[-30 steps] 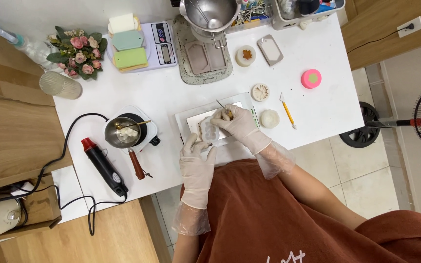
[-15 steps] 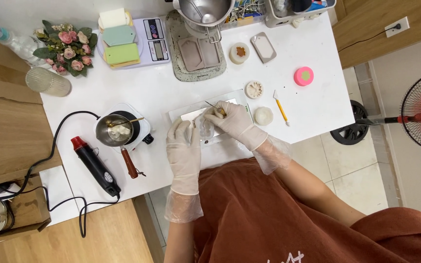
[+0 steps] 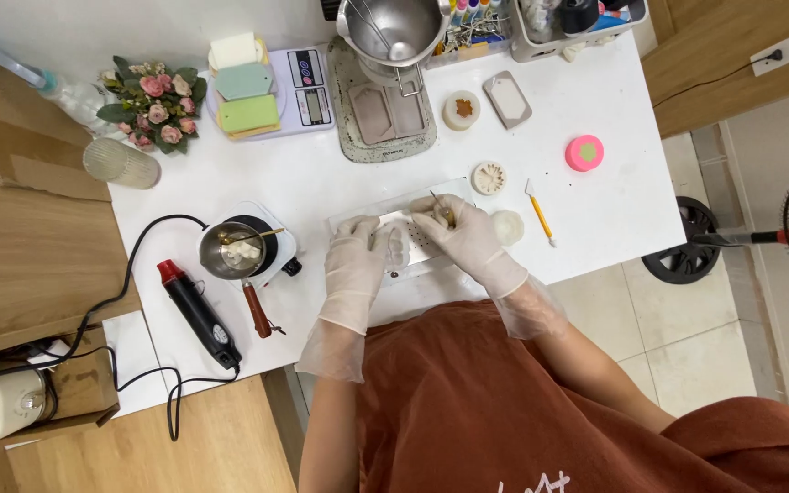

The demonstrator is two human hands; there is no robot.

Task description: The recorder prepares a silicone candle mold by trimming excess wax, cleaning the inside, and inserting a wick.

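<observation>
On the white table point(image 3: 614, 210), the gloved left hand point(image 3: 355, 265) steadies a clear flat plastic tray point(image 3: 413, 239); looks light and flexy, so best gripped at its edges. Right hand point(image 3: 463, 236) pinches a thin stick tool point(image 3: 440, 206).

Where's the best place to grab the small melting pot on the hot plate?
Take the melting pot by its brown wooden handle, coming from the table's near edge. The handle juts out toward the person, away from the bowl and the spoon resting inside it, so it is probably the coolest part.

hands point(image 3: 354, 265) hide the tray's point(image 3: 422, 239) middle
</observation>
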